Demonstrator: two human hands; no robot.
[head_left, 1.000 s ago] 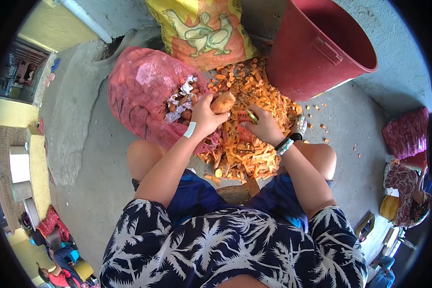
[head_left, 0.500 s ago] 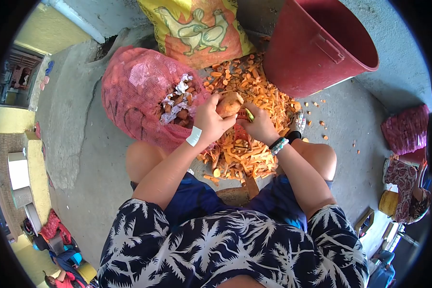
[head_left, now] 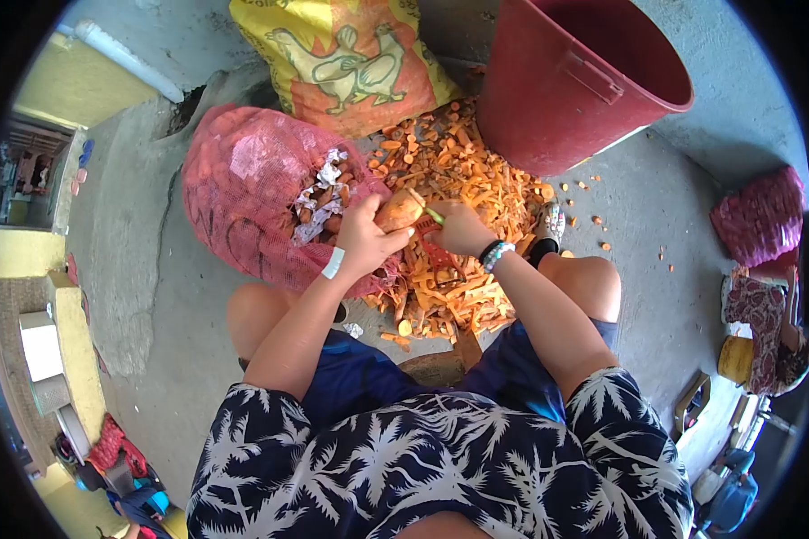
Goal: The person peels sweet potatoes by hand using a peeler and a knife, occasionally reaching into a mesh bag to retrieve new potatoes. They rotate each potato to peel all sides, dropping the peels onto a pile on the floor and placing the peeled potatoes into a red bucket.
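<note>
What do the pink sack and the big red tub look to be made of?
The pink sack looks like open plastic mesh: its netted weave lets the orange roots inside show through. The red tub seems to be moulded plastic, with smooth, slightly glossy walls, an even colour and a moulded handle on its side.

Orange peelings (head_left: 458,269), pink mesh sack (head_left: 243,193), dark red bucket (head_left: 575,85), yellow-orange feed bag (head_left: 346,54) with chicken print, navy palm-patterned shirt (head_left: 422,467)
</note>
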